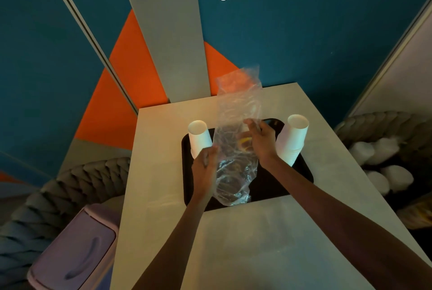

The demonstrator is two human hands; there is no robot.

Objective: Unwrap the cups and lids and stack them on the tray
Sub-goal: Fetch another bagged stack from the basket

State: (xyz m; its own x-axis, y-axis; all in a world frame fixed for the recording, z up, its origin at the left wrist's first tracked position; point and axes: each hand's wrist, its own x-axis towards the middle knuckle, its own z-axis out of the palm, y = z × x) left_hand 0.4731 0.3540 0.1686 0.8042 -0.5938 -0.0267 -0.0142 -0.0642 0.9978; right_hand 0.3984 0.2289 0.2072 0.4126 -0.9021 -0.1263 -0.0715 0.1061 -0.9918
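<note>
As left hand (205,161) and right hand (261,141) grip the wrapper (236,112) over the tray (301,172), left cup stack (199,137) and right cup stack (293,140) flank it.

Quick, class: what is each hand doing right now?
Left hand: grips the crinkled clear plastic wrapper by its left side.
Right hand: grips the same wrapper higher up.

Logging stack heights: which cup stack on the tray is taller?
The right stack, by the right hand: it stands taller, with many nested rims showing at its base. The left stack is shorter.
</note>
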